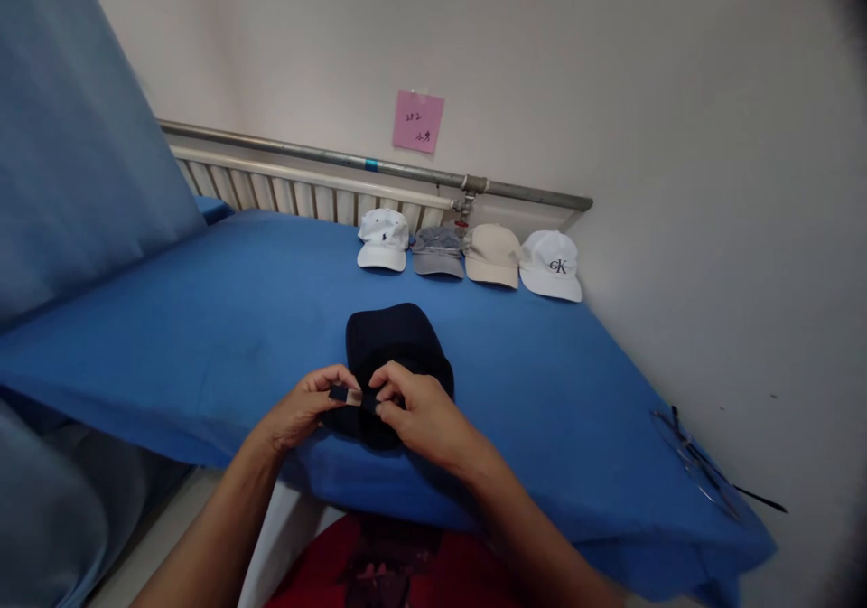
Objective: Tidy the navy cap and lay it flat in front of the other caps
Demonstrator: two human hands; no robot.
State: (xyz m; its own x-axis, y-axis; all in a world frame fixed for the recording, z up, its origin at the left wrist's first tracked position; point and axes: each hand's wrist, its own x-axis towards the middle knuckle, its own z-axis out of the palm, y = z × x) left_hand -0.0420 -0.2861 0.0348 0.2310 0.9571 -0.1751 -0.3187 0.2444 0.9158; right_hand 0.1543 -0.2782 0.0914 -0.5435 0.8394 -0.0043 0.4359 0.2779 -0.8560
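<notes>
A dark navy or black cap point(394, 326) lies near the front edge of the blue-covered bed, its brim pointing away from me and its hollow inside partly showing. At its near side, my left hand point(308, 406) pinches the dark strap point(340, 394) between thumb and fingers. A small pale, metallic-looking buckle point(353, 397) sits on this strap, just right of the left fingertips. My right hand point(424, 411) grips the strap's other side with thumb and bent fingers, close to the buckle. That hand covers part of the cap's right side.
Along the back stand a white cap point(383, 242), a grey cap point(439, 253), a beige cap point(492, 256) and a white "CK" cap point(552, 266). Behind them run a radiator point(291, 194) and a metal pipe point(271, 145). Eyeglasses point(704, 468) lie at right; a blue curtain point(74, 138) hangs left.
</notes>
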